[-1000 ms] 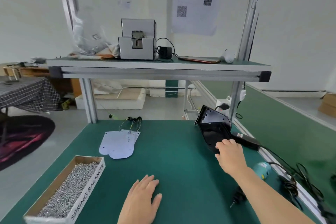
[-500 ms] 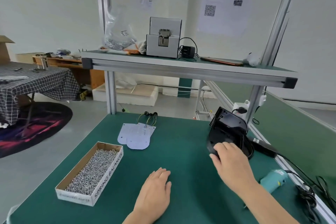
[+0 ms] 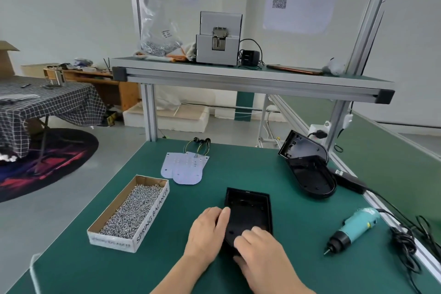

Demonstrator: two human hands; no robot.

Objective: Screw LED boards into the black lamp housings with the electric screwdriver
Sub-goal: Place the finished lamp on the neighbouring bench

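At bench centre | your right hand (image 3: 260,253) pinches housing (image 3: 250,207) at near end, left hand (image 3: 205,231) presses its rim | LED boards (image 3: 186,167) lie beyond-left, nearer your left hand.

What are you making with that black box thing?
A person is setting up a black lamp housing, open side up, on the green table. The left hand rests against its left edge and the right hand holds its near end. The LED boards lie farther back, the box of screws sits to the left, and the electric screwdriver lies untouched on the right. No board is in the housing yet.
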